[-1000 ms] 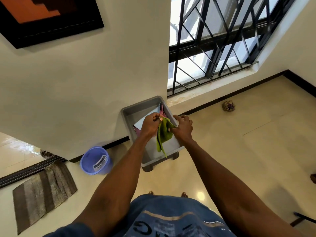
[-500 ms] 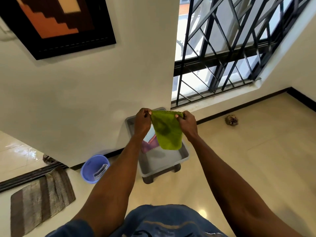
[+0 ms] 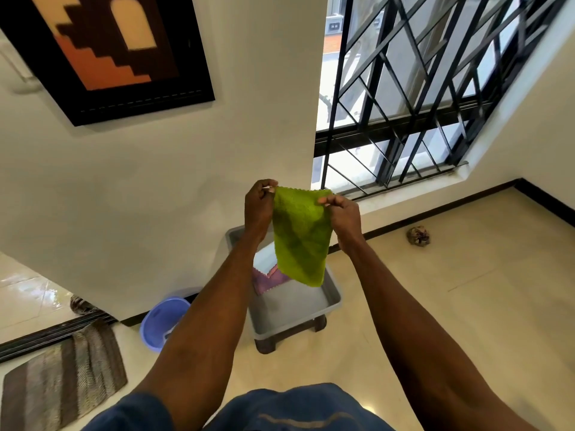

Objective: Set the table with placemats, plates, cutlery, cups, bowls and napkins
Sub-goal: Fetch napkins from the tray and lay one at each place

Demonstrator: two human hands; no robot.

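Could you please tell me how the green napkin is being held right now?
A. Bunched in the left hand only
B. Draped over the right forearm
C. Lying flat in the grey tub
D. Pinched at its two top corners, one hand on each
D: the left hand and right hand each pinch a top corner of the green napkin, which hangs open above the grey tub.

Left hand (image 3: 259,203) and right hand (image 3: 343,213) pinch a green napkin (image 3: 301,236) above a grey tub (image 3: 331,298).

framed picture (image 3: 105,54) on wall, barred window (image 3: 413,98), blue bucket (image 3: 161,325) by wall, striped mat (image 3: 59,377), crumpled bundle (image 3: 418,235) on floor
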